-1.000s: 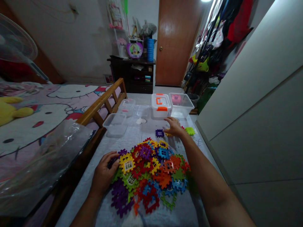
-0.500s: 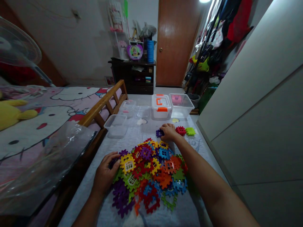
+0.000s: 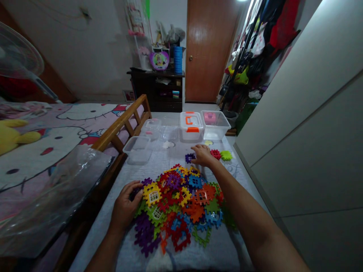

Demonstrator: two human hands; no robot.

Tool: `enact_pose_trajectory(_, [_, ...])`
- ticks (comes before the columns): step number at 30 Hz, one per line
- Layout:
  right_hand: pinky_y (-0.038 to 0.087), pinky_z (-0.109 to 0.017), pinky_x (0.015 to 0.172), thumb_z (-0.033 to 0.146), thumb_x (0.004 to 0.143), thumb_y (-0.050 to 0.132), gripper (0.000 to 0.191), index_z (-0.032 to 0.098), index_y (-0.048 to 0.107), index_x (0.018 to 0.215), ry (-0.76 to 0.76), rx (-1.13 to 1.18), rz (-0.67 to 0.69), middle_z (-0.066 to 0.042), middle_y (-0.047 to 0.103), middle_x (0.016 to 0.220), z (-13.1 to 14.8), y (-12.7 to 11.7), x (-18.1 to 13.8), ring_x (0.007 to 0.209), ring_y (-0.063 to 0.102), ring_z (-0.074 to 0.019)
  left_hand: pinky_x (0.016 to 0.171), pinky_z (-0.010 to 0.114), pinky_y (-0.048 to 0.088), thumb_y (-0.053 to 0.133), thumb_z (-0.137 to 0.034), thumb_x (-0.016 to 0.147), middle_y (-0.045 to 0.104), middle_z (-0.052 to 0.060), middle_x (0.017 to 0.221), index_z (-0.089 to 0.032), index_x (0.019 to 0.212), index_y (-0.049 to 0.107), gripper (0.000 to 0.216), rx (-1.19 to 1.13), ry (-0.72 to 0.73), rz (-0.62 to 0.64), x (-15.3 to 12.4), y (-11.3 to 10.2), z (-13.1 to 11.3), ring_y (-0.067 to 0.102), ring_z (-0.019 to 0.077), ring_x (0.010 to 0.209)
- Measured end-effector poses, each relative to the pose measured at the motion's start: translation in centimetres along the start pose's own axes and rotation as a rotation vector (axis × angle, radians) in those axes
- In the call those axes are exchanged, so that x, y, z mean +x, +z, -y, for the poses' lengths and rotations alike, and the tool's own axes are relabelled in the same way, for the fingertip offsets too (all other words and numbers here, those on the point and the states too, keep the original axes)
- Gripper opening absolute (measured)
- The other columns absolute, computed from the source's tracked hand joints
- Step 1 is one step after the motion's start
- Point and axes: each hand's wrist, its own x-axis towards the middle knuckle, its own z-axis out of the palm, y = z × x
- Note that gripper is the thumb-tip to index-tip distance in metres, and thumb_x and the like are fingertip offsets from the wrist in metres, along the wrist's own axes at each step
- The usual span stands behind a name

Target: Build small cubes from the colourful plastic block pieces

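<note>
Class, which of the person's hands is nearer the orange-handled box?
Right: the right hand is on the near side of the orange-handled box; the left hand is farther away, at the left edge of the colorful pile.

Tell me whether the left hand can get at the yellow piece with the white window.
Probably yes: the left hand is right beside the yellow piece, which lies on top of the pile with nothing seen covering it.

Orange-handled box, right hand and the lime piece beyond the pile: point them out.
Orange-handled box [image 3: 193, 129]: head view, on its orange front latch.
Right hand [image 3: 202, 155]: head view, on the back of the hand.
Lime piece [image 3: 226, 155]: head view, on its middle.
</note>
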Motion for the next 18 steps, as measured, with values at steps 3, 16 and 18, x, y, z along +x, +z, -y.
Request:
enact_pose_trajectory(3, [0.036,-0.041,0.108,0.032,0.084,0.068,0.060,0.015,0.053,0.140,-0.007,0.144,-0.110,-0.016,0.055,0.137,-0.8,-0.7,-2.9,0.126,0.051,-0.0291,0.104,0.044,0.049,0.057,-0.052,0.083,0.067,0.008,0.117,-0.022,0.095,0.071,0.035,-0.003,0.004,-0.001,0.0,0.0,0.1,0.063,0.0277,0.113])
enact_pose_trajectory(16, [0.042,-0.033,0.097,0.025,0.095,0.048,0.028,0.015,0.066,0.114,-0.019,0.392,-0.033,-0.014,0.069,0.116,1.6,2.9,-9.5,0.110,0.060,-0.0234,0.107,0.045,0.046,0.058,-0.050,0.082,0.066,0.010,0.118,-0.021,0.095,0.071,0.034,-0.061,-0.019,-0.010,-0.1,-0.1,-0.6,0.061,0.0278,0.115])
enact_pose_trajectory(18, [0.040,-0.035,0.099,0.030,0.095,0.051,0.031,0.016,0.065,0.118,-0.012,0.399,-0.029,-0.014,0.067,0.120,1.6,3.0,-9.4,0.113,0.059,-0.0249,0.106,0.044,0.047,0.058,-0.049,0.082,0.067,0.010,0.118,-0.021,0.094,0.071,0.033,-0.064,-0.018,-0.010,-0.1,-0.2,-0.7,0.062,0.0275,0.114])
